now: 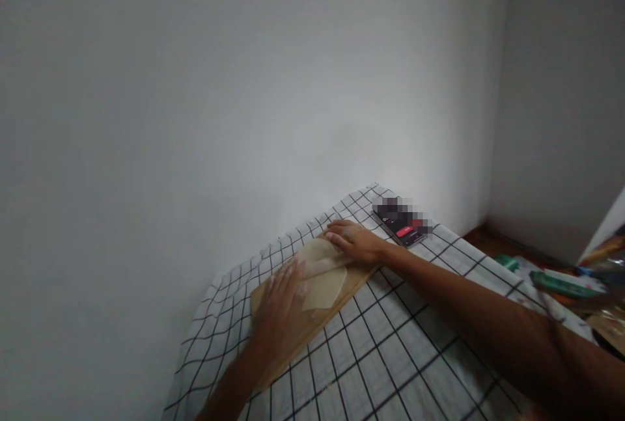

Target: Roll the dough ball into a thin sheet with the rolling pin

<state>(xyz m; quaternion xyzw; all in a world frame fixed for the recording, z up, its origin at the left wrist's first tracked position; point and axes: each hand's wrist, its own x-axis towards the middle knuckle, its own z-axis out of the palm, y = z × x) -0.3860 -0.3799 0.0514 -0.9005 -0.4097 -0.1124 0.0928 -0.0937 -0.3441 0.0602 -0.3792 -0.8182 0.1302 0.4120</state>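
Between the left hand (283,297) and right hand (355,243), both laid flat, unclenched over its ends, a rolling pin (323,267) crossed dough (326,287) already flattened on the wooden board (303,335); rolling seemed unfinished.

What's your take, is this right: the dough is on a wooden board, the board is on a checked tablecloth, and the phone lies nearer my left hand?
Not quite: the phone lies nearer your right hand, as the head view shows. The dough is on a wooden board on a checked tablecloth.
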